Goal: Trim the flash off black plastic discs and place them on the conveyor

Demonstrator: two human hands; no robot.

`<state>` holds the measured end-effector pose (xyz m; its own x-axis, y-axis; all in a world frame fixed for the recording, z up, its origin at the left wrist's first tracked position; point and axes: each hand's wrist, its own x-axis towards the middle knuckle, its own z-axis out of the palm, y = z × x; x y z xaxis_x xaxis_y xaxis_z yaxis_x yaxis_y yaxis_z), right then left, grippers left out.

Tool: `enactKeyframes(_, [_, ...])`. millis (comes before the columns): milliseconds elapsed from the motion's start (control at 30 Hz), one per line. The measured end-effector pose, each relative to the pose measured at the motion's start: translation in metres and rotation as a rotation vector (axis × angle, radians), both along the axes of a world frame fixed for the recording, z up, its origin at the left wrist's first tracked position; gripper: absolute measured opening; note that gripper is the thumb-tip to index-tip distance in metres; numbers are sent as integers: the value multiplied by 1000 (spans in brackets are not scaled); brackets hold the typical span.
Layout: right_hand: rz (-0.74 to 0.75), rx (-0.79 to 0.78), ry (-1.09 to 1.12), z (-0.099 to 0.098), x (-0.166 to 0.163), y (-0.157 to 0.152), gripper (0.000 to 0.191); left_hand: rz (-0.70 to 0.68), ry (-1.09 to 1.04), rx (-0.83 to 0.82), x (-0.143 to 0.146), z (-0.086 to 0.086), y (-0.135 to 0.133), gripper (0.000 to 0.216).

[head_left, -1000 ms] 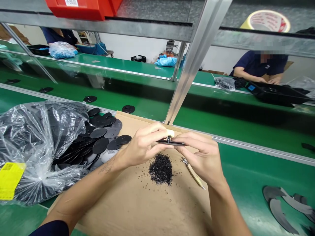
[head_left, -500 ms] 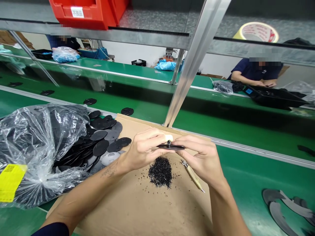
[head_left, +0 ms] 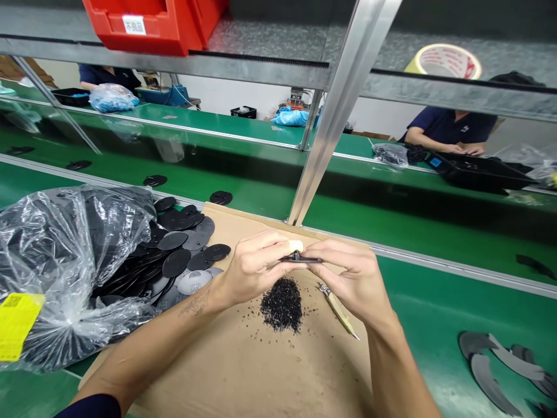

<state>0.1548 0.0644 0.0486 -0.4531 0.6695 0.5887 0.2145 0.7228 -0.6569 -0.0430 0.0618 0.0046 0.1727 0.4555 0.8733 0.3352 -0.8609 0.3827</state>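
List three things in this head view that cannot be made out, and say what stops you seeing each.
- Black disc: seen edge-on, faces hidden between left hand and right hand.
- Red bin: top cut off by the frame edge; label too small.
- Bag contents: blurred by crinkled plastic.

A red bin [head_left: 150, 23] sits at eleven o'clock. A tape roll [head_left: 444, 60] rests at one o'clock. A co-worker's sleeve [head_left: 439, 125] shows at two o'clock.

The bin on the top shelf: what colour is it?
Red, with a small white label; the bin shows best in the head view.
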Motion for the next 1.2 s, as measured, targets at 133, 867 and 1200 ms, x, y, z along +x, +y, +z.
enactKeyframes(133, [34, -23, 38, 0, 2, 1, 12, -126, -44, -96, -1, 3, 1, 33])
enactKeyframes(867, [115, -122, 157, 0, -1, 4, 14, -571, -322, -805, -8, 17, 5, 21])
enactKeyframes(1200, [149, -200, 158, -2, 5, -7, 37, -497, -168, -847, -12, 16, -6, 15])
